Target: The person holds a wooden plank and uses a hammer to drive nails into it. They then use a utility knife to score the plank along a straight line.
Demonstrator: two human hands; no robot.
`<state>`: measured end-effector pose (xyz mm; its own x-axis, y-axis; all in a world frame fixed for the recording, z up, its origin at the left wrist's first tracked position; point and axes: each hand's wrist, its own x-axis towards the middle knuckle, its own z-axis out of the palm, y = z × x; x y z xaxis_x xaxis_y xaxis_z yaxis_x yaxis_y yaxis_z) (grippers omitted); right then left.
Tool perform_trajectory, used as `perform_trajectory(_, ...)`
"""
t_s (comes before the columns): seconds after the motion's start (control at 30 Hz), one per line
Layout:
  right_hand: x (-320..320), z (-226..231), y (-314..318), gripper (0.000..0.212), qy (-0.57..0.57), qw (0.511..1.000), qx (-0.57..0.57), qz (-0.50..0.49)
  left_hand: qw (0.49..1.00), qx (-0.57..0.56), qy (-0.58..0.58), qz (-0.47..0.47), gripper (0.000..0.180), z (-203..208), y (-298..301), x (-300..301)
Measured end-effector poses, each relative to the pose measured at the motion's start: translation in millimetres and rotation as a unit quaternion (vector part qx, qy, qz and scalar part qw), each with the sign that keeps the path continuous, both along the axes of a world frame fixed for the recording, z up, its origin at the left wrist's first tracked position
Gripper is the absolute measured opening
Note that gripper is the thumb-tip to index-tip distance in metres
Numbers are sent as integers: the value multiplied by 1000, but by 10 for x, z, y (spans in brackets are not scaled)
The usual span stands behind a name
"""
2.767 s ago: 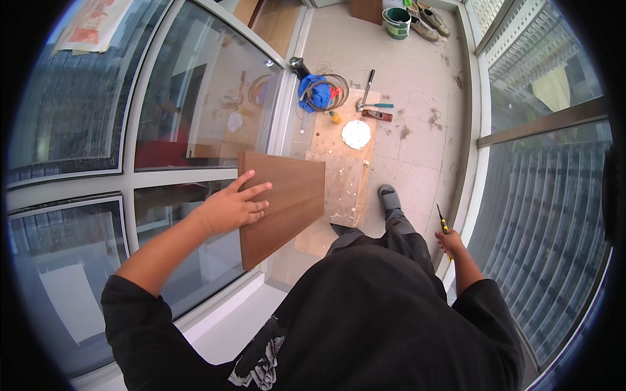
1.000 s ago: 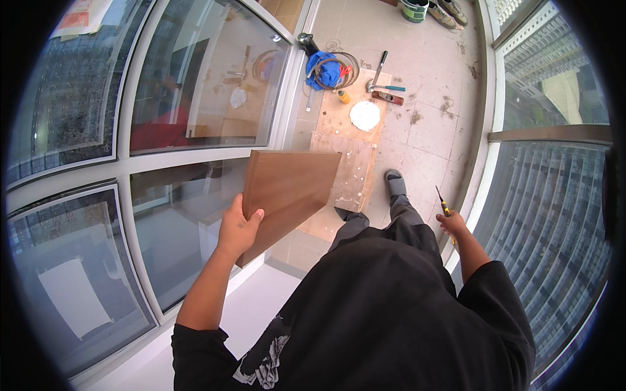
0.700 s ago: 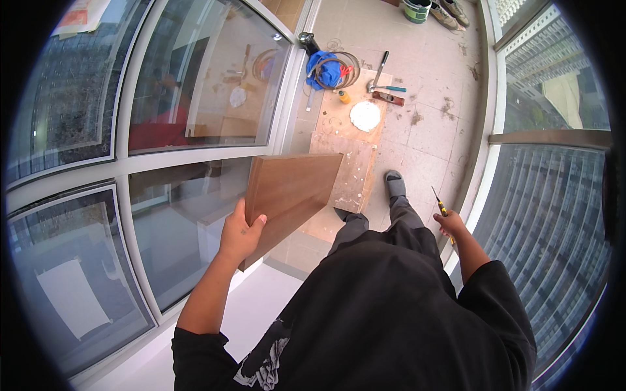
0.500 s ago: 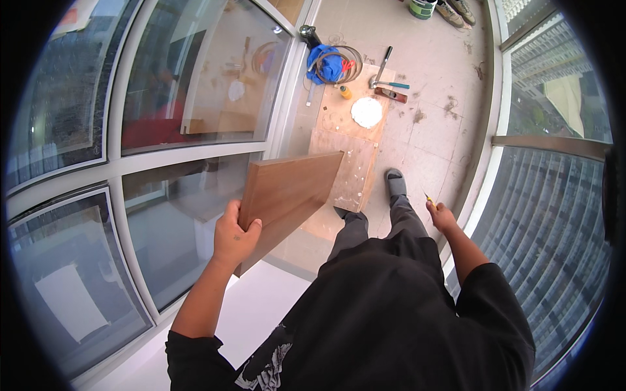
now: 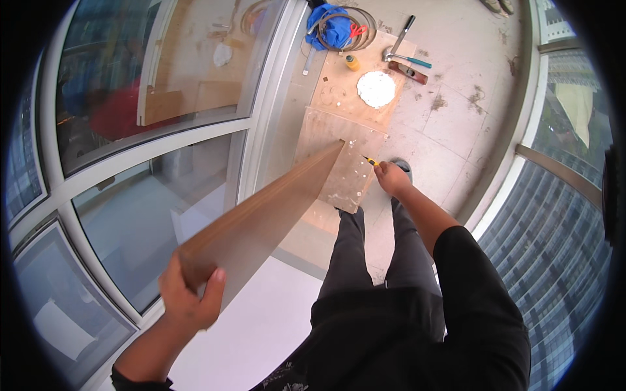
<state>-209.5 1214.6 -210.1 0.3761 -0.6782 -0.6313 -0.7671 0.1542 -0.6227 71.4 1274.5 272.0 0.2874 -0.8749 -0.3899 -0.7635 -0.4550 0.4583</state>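
My left hand point(image 5: 186, 296) grips the near end of a thick brown wooden board point(image 5: 261, 212), its thumb on the broad face and its fingers round the edge. The board slants away from me, its far corner over a paint-spotted plywood panel point(image 5: 349, 176). Closed round a slim yellow-and-black tool with a thin pointed tip point(image 5: 372, 161), my right hand point(image 5: 392, 177) hovers above the panel's right edge. The tip points left toward the board's far end, apart from it. Whether the tool is a knife or a screwdriver I cannot tell.
Beyond lie a round white piece point(image 5: 376, 89), a yellow bottle point(image 5: 353, 62), a wooden hand plane point(image 5: 409, 72), a teal-handled hammer point(image 5: 411, 61) and a black-handled tool point(image 5: 404, 34). Red scissors point(image 5: 357, 30) and coiled strips rest by blue cloth point(image 5: 329, 29). Framed glass point(image 5: 156, 189) stands left.
My right hand has swung left and forward with the pointed tool, from beside my leg to over the panel. My left hand and the board's near end have moved left and closer to me.
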Motion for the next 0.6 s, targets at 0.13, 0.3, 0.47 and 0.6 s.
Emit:
perform_trajectory(0.13, 325, -436, -286, 42, 9, 999, -24, 42, 995, -19, -38, -92, 38, 14, 123, 5)
perform_trajectory(0.3, 464, -611, -398, 40, 21, 997, -5, 70, 994, 7, -22, -104, 32, 70, 90, 58)
perform_trajectory(0.47, 444, -780, -340, 39, 18, 996, -1, 88, 996, 82, -18, -35, 46, 207, 236, 64)
perform_trajectory(0.6, 467, -836, -316, 39, -5, 996, -4, 86, 994, 102, 21, -18, 42, 204, 218, 59)
